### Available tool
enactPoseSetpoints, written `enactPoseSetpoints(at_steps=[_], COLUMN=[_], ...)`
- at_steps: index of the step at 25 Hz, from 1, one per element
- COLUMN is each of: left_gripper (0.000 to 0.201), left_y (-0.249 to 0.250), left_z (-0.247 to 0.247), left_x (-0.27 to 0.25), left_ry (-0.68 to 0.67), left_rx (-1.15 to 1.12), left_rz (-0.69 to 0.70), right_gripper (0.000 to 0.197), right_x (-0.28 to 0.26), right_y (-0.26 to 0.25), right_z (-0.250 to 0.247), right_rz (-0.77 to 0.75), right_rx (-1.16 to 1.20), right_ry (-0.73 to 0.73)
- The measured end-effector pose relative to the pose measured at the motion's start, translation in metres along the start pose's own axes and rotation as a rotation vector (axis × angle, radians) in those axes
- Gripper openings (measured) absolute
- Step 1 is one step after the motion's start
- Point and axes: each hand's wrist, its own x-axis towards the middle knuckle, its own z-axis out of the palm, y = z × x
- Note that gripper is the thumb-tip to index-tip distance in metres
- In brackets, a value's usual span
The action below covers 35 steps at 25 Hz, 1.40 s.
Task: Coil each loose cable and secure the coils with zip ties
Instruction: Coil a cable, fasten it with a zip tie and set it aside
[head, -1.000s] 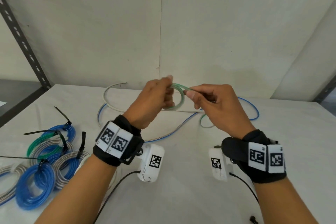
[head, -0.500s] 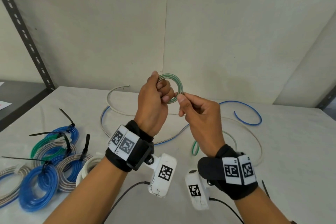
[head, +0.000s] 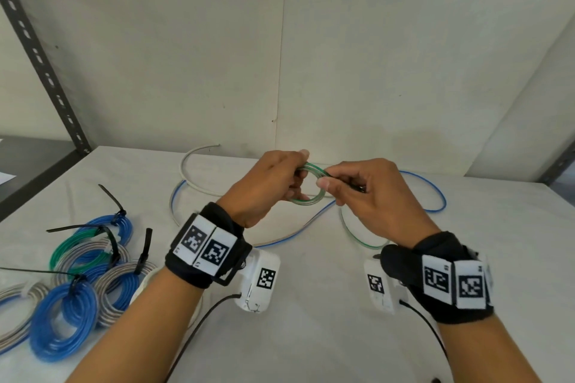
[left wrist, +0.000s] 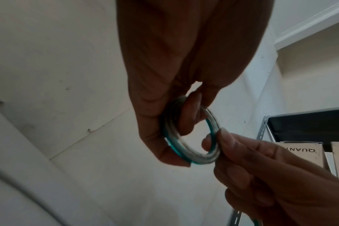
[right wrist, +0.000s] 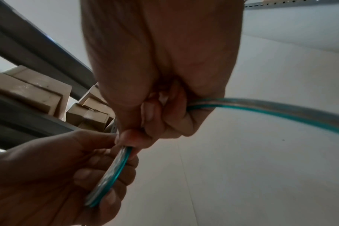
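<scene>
A small coil of green-striped clear cable (head: 312, 199) hangs above the white table (head: 311, 336), held between both hands. My left hand (head: 297, 174) grips the coil's left side, with fingers curled through the ring (left wrist: 192, 137). My right hand (head: 328, 179) pinches the cable at the coil's right side (left wrist: 216, 137). The cable's tail (right wrist: 281, 110) runs out of the right fist and down to the table (head: 354, 235). In the right wrist view the coil (right wrist: 114, 171) shows edge-on in the left hand's fingers (right wrist: 99, 168).
A loose blue cable (head: 435, 193) and a loose white cable (head: 186, 171) lie at the back of the table. Several tied coils (head: 77, 274) with black zip ties (head: 143, 246) sit at the left. Metal shelving (head: 40, 59) stands on the far left.
Both hands have come down from chest height toward the table. The coil has tipped from facing the camera to lying nearly flat, and my right hand has swung out to the right.
</scene>
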Motion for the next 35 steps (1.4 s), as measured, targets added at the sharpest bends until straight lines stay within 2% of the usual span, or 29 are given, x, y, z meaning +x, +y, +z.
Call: enactPoseSetpoints(at_steps=[4,7,12,15,20,22,24,27,30,32,35], left_gripper=[0.039,0.038,0.042,0.043,0.047,0.046,0.045,0.048,0.052,0.051,0.047], left_y=[-0.001,-0.002,0.003,0.006,0.003,0.003,0.004,0.004,0.005,0.004,0.000], left_z=[0.000,0.004,0.006,0.007,0.022,0.022,0.015,0.007,0.002,0.005,0.009], left_x=[0.000,0.000,0.004,0.003,0.001,0.002,0.003,0.001,-0.006,-0.006,-0.003], left_ry=[-0.009,-0.018,0.208,0.310,0.366,0.312,0.198,0.014,-0.105,-0.096,-0.006], left_rx=[0.035,-0.129,-0.424,-0.552,-0.581,-0.643,-0.642,-0.289,0.041,0.088,-0.042], left_rz=[0.080,0.040,0.069,0.104,0.162,0.147,0.088,-0.004,0.005,0.050,0.074], right_gripper=[0.017,0.014,0.019,0.022,0.019,0.020,0.021,0.020,0.026,0.025,0.023], right_x=[0.000,0.001,0.004,0.002,-0.003,-0.001,0.001,-0.001,-0.004,-0.004,-0.002], right_y=[-0.001,0.001,-0.008,-0.014,-0.025,-0.023,-0.020,-0.015,-0.015,-0.015,-0.014], right_z=[-0.007,0.000,0.033,0.048,0.058,0.048,0.030,0.002,-0.009,-0.011,-0.007], right_rz=[0.036,0.063,0.078,0.081,0.021,0.025,0.054,0.068,0.058,0.060,0.072], right_rx=[0.005,0.086,0.240,0.268,0.312,0.300,0.270,0.118,-0.084,-0.138,-0.051], right_ry=[-0.042,0.032,0.281,0.346,0.392,0.377,0.298,0.046,-0.147,-0.135,-0.052])
